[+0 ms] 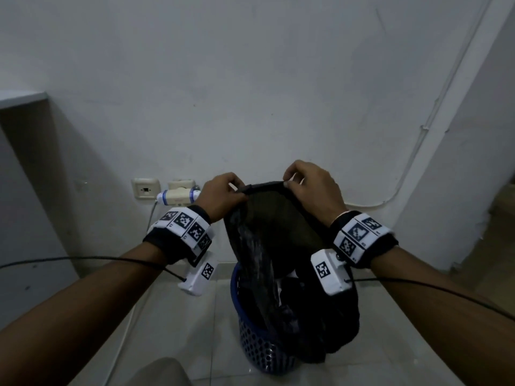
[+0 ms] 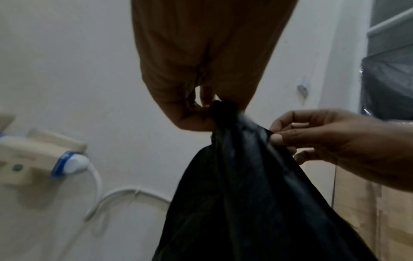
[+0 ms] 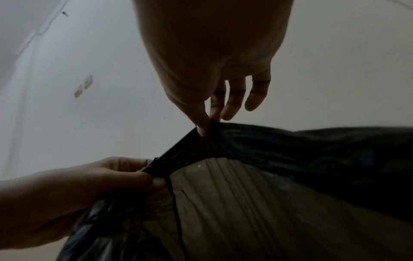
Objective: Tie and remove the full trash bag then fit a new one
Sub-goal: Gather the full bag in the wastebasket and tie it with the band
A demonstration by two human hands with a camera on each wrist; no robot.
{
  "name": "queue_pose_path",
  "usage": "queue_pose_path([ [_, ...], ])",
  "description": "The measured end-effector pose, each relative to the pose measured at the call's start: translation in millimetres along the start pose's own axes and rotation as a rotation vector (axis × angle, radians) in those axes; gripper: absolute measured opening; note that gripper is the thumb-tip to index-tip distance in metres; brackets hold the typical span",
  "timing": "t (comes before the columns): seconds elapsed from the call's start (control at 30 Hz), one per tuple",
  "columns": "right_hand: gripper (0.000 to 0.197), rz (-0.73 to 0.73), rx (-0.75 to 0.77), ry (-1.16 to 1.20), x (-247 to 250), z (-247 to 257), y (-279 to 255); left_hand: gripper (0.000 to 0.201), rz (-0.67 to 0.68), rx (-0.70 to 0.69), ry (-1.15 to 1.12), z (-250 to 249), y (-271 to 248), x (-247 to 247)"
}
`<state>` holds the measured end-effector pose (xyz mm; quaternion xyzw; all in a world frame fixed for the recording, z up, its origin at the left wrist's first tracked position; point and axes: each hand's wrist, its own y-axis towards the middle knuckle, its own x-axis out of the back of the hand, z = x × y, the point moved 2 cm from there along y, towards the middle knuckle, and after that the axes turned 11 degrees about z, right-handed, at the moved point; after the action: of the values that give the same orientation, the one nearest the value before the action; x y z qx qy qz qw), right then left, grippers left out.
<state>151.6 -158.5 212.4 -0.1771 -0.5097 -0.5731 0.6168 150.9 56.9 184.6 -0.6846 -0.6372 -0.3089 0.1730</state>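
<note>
Now I'm pinching the thin, crinkly black bag (image 1: pixel 267 218) at its rim with left hand (image 1: pixel 220 195) and right hand (image 1: pixel 312 188), stretching it above the perforated blue bin (image 1: pixel 259 349) holding dark plastic.

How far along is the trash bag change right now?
Done: hard to say; no tied bag is in view. In hand: the left hand and right hand pinch the top edge of a black bag, stretched above the blue basket. Left: fitting it over the rim.

The floor (image 1: pixel 172 316) is made of pale shiny tiles. A blue basket with little holes (image 1: pixel 259 349) stands on it, near the white wall.
</note>
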Motion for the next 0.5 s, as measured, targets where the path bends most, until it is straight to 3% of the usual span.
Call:
queue_pose_path([
  [0.13,0.016,-0.122,0.187,-0.024,-2,23,-9,0.015,-0.078,-0.001,-0.199,-11,12,6],
  [0.17,0.023,-0.076,0.185,0.0,-5,30,-14,0.015,-0.078,0.015,-0.314,-15,14,6],
  [0.27,0.052,0.348,0.038,0.09,-25,44,-29,0.019,-0.055,-0.003,-0.684,-31,8,3],
  [0.3,0.054,0.396,0.024,0.036,-32,42,-31,0.022,-0.054,-0.032,-0.755,-34,6,1],
  [0.4,0.029,0.229,-0.032,0.041,-33,31,-29,0.026,-0.048,-0.1,-0.853,-36,-3,-9],
  [0.5,0.024,0.14,-0.13,0.293,-16,25,-18,0.019,-0.124,-0.07,-0.653,-28,-20,-23],
])
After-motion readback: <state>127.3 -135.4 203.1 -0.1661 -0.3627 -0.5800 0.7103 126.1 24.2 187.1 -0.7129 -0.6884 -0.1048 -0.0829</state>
